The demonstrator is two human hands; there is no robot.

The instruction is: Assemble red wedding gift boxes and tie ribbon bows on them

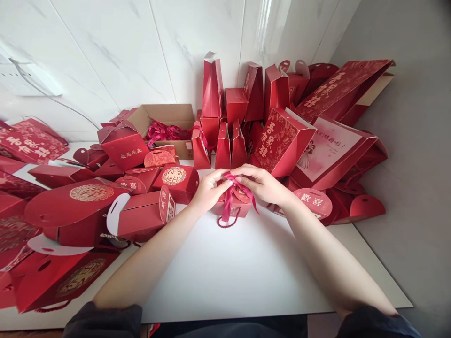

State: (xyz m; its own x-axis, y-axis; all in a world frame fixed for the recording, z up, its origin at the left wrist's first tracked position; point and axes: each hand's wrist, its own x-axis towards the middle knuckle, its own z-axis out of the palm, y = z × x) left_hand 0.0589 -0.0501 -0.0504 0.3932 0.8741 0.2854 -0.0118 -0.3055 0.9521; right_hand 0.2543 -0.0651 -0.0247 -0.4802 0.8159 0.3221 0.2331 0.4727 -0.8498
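A small red gift box stands on the white table in front of me, its rope handle hanging down on the near side. Crimson ribbon crosses over its top, with two tails falling down the front. My left hand pinches the ribbon at the top of the box from the left. From the right, my right hand pinches it too, thumb and fingers close to the knot area. The fingers partly hide the ribbon's crossing, so whether it is knotted I cannot tell.
Red gift boxes crowd the left side. At the back, a cardboard box holds more crimson ribbon. Tall red boxes are stacked by the tiled wall, and larger red bags lean on the right. The white table's front edge is near me.
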